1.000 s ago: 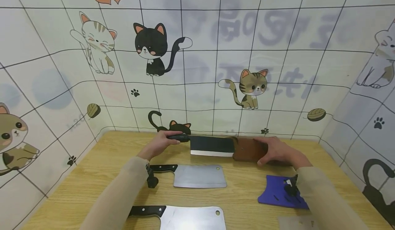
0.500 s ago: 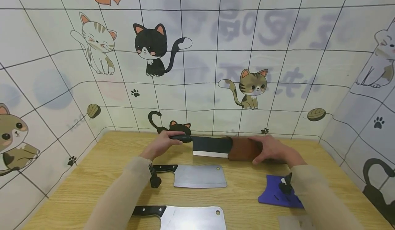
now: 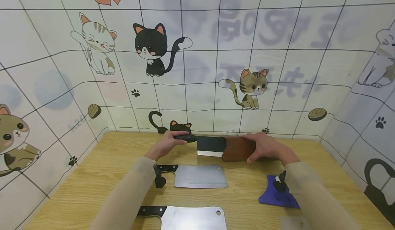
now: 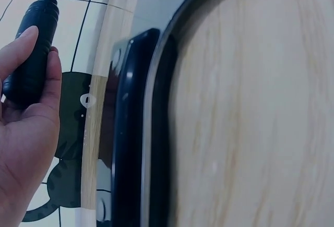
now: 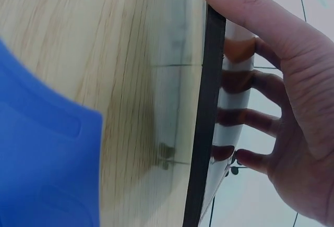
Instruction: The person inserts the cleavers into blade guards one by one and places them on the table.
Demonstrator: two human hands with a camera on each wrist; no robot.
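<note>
My left hand [image 3: 163, 146] grips the black handle [image 4: 34, 49] of a dark-bladed cleaver [image 3: 210, 144] near the table's back edge. Thumb and fingers wrap that handle in the left wrist view. A brown sheath [image 3: 236, 149] covers the right part of the blade, leaving a black section with a pale cutting edge bare. My right hand [image 3: 266, 146] holds the sheath's right end, thumb at the lower edge and fingers behind. In the right wrist view the thumb lies on the sheath's dark edge [image 5: 204, 117], and the fingers meet its glossy face.
Two steel cleavers with black handles lie in front, a smaller one [image 3: 200, 176] and a larger one [image 3: 194, 218]. A blue plastic piece [image 3: 273, 194] is under the right forearm, with a pale flat item [image 3: 291, 222] nearer. Patterned walls enclose the wooden table [image 3: 92, 175].
The sheath and my right hand have moved left, covering more of the blade. My left hand and the handle have shifted a little to the right.
</note>
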